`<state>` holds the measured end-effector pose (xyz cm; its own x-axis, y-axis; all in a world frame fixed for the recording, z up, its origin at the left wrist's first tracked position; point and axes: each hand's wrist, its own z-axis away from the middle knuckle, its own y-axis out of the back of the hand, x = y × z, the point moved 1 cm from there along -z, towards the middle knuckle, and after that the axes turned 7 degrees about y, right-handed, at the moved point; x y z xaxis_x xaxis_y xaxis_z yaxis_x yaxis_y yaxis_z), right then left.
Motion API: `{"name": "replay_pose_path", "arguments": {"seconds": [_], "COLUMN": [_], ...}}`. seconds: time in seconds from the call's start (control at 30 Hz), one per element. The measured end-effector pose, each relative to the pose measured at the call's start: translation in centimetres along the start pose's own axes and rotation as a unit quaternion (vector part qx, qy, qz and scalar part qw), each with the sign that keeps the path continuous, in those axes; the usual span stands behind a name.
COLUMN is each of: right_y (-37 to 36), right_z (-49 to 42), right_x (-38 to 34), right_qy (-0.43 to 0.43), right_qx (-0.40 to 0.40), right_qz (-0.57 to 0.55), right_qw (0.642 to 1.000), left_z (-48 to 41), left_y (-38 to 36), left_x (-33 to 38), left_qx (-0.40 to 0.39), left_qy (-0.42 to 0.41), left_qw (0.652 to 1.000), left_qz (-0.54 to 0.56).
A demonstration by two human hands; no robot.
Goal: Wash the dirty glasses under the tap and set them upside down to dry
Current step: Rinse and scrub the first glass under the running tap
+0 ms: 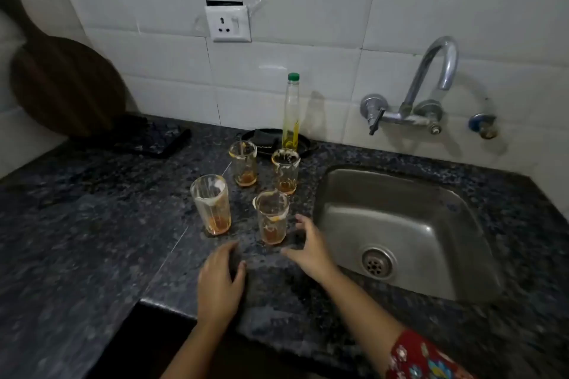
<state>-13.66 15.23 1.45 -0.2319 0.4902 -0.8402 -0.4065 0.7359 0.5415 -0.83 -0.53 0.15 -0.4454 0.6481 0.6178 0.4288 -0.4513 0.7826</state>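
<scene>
Nearest, the left hand (220,280) hovers over the dark speckled granite counter (92,240), fingers loosely curved and holding nothing. The right hand (311,251) is spread, thumb and fingers apart, just beside the nearest clear glass tumbler with orange dregs (272,218) and seemingly not touching it. A hasty sideways grab could tip this tumbler or knock it into the taller clear glass tumbler (211,204) to its left. Residue smears its wall, so a light grip may slip on the way to the steel sink (335,194) at right. Farther back stand two more stained clear tumblers (243,168), close to a slim green-capped oil bottle (291,114); reaching over could topple it. The curved chrome tap (431,80) sits farthest, and its spout could chip a carelessly lifted rim.
</scene>
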Motion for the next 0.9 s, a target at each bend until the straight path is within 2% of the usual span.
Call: {"name": "replay_pose_path", "arguments": {"seconds": [0.1,0.2,0.3,0.5,0.6,0.77,0.9], "right_y": [-1.5,-2.8,-3.2,-2.0,0.3,7.1,12.8], "right_z": [-1.4,-2.3,-2.6,-0.7,1.0,3.3,3.4], "right_x": [-1.2,-2.0,-2.5,-2.5,-2.0,-1.1,1.9], "right_qy": [0.022,-0.003,-0.011,0.030,0.059,0.086,0.075], "right_qx": [0.025,0.041,0.054,0.077,0.117,0.225,0.241], "right_qz": [0.038,0.011,0.001,-0.058,-0.102,-0.138,-0.142], "right_qw": [0.999,0.999,0.998,0.995,0.986,0.961,0.957], "left_z": [-0.2,0.0,0.0,0.2,0.1,-0.1,-1.2], "left_y": [-0.2,-0.8,-0.8,-0.9,-0.7,-1.8,-4.3], "left_x": [0.1,-0.1,-0.7,-0.7,0.4,6.6,13.2], "left_qx": [0.013,-0.007,-0.012,-0.013,-0.020,-0.039,-0.075], "left_qy": [0.017,-0.009,-0.015,-0.027,-0.047,-0.071,-0.091], "left_qw": [0.999,0.996,0.996,0.996,0.998,0.992,0.977], "left_qz": [-0.039,-0.083,-0.083,-0.080,-0.045,0.098,0.178]}}
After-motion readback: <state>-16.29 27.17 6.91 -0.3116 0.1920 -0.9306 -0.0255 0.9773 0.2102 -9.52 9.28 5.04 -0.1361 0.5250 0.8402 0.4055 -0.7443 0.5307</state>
